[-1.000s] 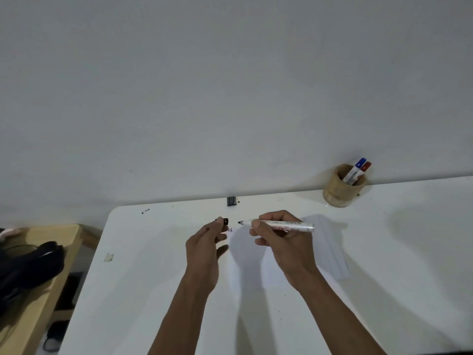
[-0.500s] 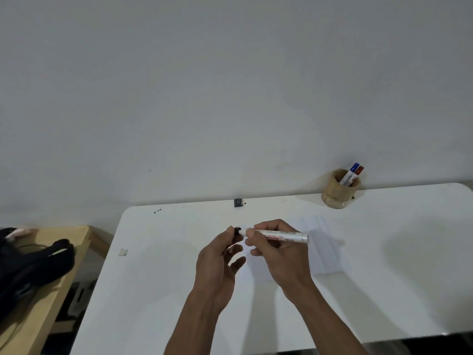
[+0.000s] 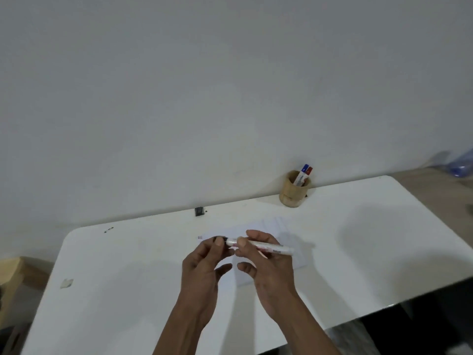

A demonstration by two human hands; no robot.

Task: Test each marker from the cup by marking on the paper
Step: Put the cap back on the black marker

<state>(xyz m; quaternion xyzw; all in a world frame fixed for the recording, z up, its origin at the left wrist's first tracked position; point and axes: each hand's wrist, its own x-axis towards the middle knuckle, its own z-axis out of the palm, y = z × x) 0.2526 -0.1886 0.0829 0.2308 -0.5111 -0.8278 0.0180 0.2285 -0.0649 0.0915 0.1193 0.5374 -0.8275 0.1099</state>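
Note:
My right hand (image 3: 266, 267) grips a white marker (image 3: 268, 247) that lies level above the white paper (image 3: 289, 234). My left hand (image 3: 204, 267) pinches the marker's black cap (image 3: 221, 239), which sits on the marker's left end. The paper lies flat on the white table (image 3: 128, 278), partly hidden by both hands. At the back right of the table a wooden cup (image 3: 294, 192) stands with two markers in it, one with a blue cap (image 3: 304, 168) and one with a red cap (image 3: 309, 171).
A small black object (image 3: 199, 211) sits at the table's back edge near the wall. A scrap of tape (image 3: 66, 283) is stuck near the left edge. A wooden surface (image 3: 10, 272) lies to the left, and the table's front right edge drops to dark floor.
The cap in my left hand moved right onto the marker's tip, which was bare a second ago. The view shifted, so the table appears lower and wider.

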